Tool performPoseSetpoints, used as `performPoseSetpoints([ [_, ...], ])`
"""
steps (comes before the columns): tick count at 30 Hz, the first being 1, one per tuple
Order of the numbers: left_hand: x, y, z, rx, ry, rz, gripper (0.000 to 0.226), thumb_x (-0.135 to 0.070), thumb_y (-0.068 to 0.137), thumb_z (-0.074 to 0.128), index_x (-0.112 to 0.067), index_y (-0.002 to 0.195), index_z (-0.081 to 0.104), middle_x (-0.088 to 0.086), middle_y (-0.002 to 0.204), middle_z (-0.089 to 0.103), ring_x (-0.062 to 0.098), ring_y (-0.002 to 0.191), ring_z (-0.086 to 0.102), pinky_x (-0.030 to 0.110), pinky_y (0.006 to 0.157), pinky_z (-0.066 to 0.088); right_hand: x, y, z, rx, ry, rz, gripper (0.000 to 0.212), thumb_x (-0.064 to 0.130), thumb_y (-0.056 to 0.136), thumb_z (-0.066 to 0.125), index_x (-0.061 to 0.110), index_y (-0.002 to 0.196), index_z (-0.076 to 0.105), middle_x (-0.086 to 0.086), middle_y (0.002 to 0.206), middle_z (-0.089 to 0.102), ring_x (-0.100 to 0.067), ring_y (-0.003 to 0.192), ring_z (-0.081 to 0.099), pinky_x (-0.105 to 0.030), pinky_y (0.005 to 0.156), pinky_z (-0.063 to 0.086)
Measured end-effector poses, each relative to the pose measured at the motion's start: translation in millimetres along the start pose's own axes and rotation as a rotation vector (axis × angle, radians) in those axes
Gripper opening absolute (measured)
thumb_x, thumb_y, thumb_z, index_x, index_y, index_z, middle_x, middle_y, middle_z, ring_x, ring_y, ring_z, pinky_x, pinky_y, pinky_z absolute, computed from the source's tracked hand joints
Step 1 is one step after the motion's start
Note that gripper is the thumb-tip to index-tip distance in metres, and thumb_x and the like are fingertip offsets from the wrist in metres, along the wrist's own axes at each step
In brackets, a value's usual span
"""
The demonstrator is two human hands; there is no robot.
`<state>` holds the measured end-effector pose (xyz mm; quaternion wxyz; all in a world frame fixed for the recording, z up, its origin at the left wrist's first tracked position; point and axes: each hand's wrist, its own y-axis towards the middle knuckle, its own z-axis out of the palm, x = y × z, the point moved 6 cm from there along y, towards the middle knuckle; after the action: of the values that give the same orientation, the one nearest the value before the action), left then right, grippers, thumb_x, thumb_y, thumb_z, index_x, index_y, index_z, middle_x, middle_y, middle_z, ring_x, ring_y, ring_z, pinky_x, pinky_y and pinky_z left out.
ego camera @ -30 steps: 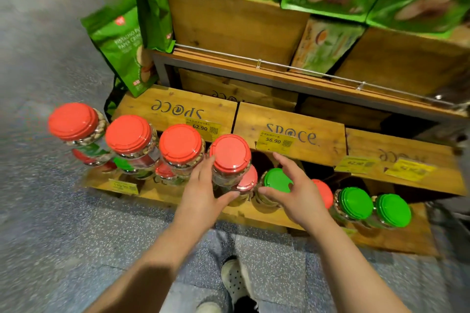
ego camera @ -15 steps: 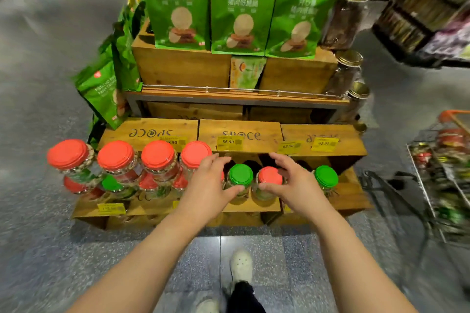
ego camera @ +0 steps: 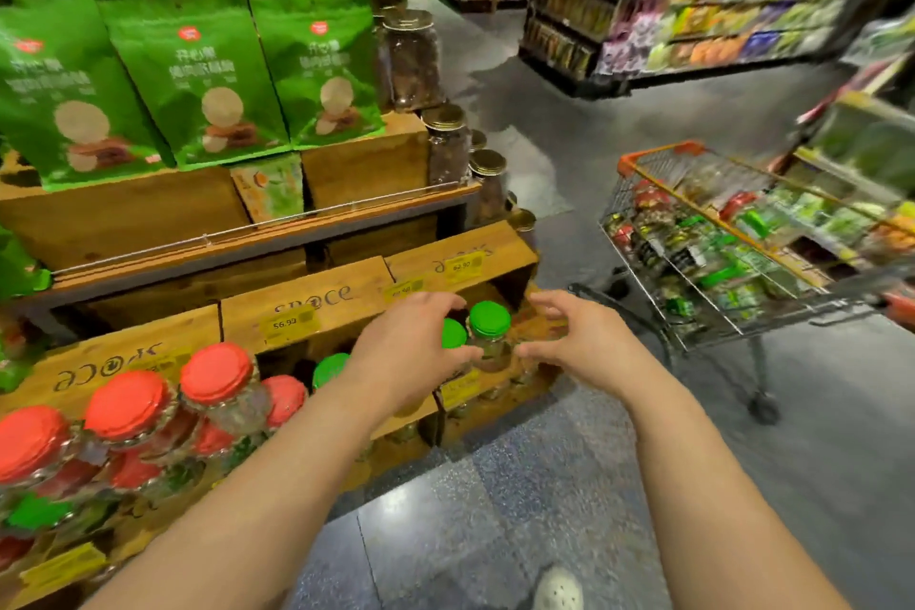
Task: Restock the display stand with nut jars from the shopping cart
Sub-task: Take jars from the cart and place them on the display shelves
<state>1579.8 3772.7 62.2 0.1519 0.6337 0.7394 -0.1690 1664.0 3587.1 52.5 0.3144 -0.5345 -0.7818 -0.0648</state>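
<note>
Here, both bare hands are held out over the lowest tier of the wooden display stand [ego camera: 307, 307], on either side of a green-lidded nut jar [ego camera: 489, 332] that stands at the stand's right end. The left hand [ego camera: 411, 352] is seen with fingers loosely curved and spread, thumb pointed toward the jar; nothing is gripped in it, and whether the thumb tip touches the glass cannot be told. The right hand [ego camera: 577, 342] is likewise held in a wide, relaxed curve, fingers apart and bent inward toward the jar, with nothing grasped; a small gap is seen between its thumb and the jar. A second green lid [ego camera: 453, 333] is partly hidden behind the left hand, and a third [ego camera: 329, 369] is seen further left, just beside the forearm.

Along the left part of the low tier, red-lidded jars [ego camera: 215, 374] are stacked in rows, tilted toward the camera. Yellow price tags [ego camera: 286, 323] are fixed to the wooden crates above them. Green snack bags [ego camera: 208, 79] are stood on the upper tier, and gold-lidded glass jars [ego camera: 448, 144] are lined along its right edge.

The shopping cart [ego camera: 733, 263], with an orange-trimmed rim, is parked on the grey floor well to the right of the stand, and blurred jars with red and green lids are piled in it. A light shoe [ego camera: 557, 589] is visible at the bottom edge.
</note>
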Motion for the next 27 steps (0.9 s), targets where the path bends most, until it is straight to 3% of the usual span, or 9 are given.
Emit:
performPoseSetpoints([
  [3, -52.1, 31.5, 14.8, 0.023, -0.014, 0.068, 0.063, -0.06, 0.086, 0.07, -0.033, 0.14, 0.053, -0.005, 0.139, 0.058, 0.019, 0.124, 0.055, 0.04, 0.099, 0.051, -44.0, -2.9, -43.4, -0.033, 0.021, 0.051, 0.076, 0.041, 0.077, 0.087, 0.03, 0.145, 0.054, -0.004, 0.138, 0.063, -0.018, 0.123, 0.062, -0.034, 0.105, 0.047],
  [14, -239.2, 139.5, 74.0, 0.07, -0.072, 0.231, 0.061, -0.061, 0.086, 0.069, -0.036, 0.139, 0.054, -0.007, 0.139, 0.058, 0.016, 0.124, 0.057, 0.039, 0.097, 0.053, -208.7, -9.2, -190.2, -0.161, 0.061, 0.199, 0.076, 0.046, 0.079, 0.084, 0.035, 0.146, 0.05, -0.001, 0.144, 0.057, -0.018, 0.123, 0.06, -0.03, 0.099, 0.045],
  [23, -329.3, 208.2, 120.7, 0.155, -0.038, 0.331, 0.07, -0.065, 0.08, 0.073, -0.036, 0.141, 0.053, -0.006, 0.139, 0.058, 0.017, 0.122, 0.058, 0.041, 0.097, 0.053, -296.7, 0.6, -248.9, -0.23, 0.128, 0.276, 0.076, 0.047, 0.077, 0.086, 0.039, 0.144, 0.051, 0.004, 0.144, 0.057, -0.017, 0.127, 0.058, -0.039, 0.105, 0.049],
  [27, -336.5, 251.1, 120.7, 0.15, -0.04, 0.362, 0.071, -0.068, 0.078, 0.073, -0.037, 0.139, 0.054, -0.007, 0.139, 0.058, 0.016, 0.119, 0.059, 0.037, 0.094, 0.053, -312.0, 28.5, -262.9, -0.234, 0.169, 0.299, 0.077, 0.048, 0.074, 0.088, 0.042, 0.142, 0.052, 0.004, 0.142, 0.059, -0.014, 0.117, 0.063, -0.041, 0.103, 0.051],
])
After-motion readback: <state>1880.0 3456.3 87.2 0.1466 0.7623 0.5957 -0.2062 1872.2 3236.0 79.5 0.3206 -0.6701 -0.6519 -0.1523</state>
